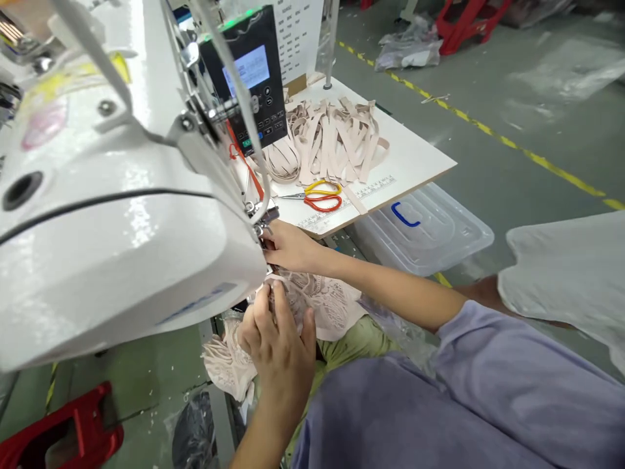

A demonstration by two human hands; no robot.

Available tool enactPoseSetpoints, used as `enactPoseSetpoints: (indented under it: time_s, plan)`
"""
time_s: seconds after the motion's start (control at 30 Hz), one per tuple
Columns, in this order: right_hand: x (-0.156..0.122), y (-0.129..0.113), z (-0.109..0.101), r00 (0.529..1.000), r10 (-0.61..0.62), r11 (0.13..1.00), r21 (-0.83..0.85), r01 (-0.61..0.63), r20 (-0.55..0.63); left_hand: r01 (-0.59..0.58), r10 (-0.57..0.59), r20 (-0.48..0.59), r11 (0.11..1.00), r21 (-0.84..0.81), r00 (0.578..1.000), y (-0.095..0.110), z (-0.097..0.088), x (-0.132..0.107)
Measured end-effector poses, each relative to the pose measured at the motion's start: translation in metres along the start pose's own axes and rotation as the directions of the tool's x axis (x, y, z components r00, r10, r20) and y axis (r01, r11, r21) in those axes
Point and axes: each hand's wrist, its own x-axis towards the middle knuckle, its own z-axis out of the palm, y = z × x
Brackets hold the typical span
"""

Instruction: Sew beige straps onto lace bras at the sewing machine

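Observation:
A large white sewing machine (112, 215) fills the left of the view. A pink lace garment (327, 303) hangs from under its head into my lap. My left hand (278, 342) is closed on a fold of the lace just below the machine head. My right hand (290, 246) reaches in beside the needle area (261, 221), its fingertips hidden behind the machine; it rests on the lace.
On the white table (420, 163) lie a pile of pink elastic strips (332, 137) and scissors with yellow and red handles (319, 195). A black control panel (254, 78) stands behind the machine. A clear plastic bin lid (430, 228) sits under the table. A red stool (63, 436) is at lower left.

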Motion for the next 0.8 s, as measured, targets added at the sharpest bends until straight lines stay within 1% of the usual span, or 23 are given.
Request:
enactPoseSetpoints:
  time_s: [0.17,0.33,0.53,0.8]
  plan:
    - [0.004,-0.004,0.0,0.999,0.038,0.999,-0.021,-0.038,0.005,0.012,-0.012,-0.008,1.0,-0.025,1.0,-0.002,-0.001,-0.002]
    - [0.008,-0.001,0.001,1.0,0.026,0.998,-0.056,-0.025,0.008,0.002,-0.002,-0.005,0.999,-0.033,1.0,-0.006,-0.002,0.001]
    - [0.009,-0.005,-0.001,0.995,0.094,0.996,0.005,-0.094,0.016,0.009,-0.011,-0.017,0.998,-0.063,1.0,-0.008,0.001,0.005]
    - [0.009,-0.004,0.0,0.994,0.113,0.993,0.037,-0.113,0.002,-0.002,0.001,-0.017,0.998,-0.066,1.0,-0.01,0.004,0.005]
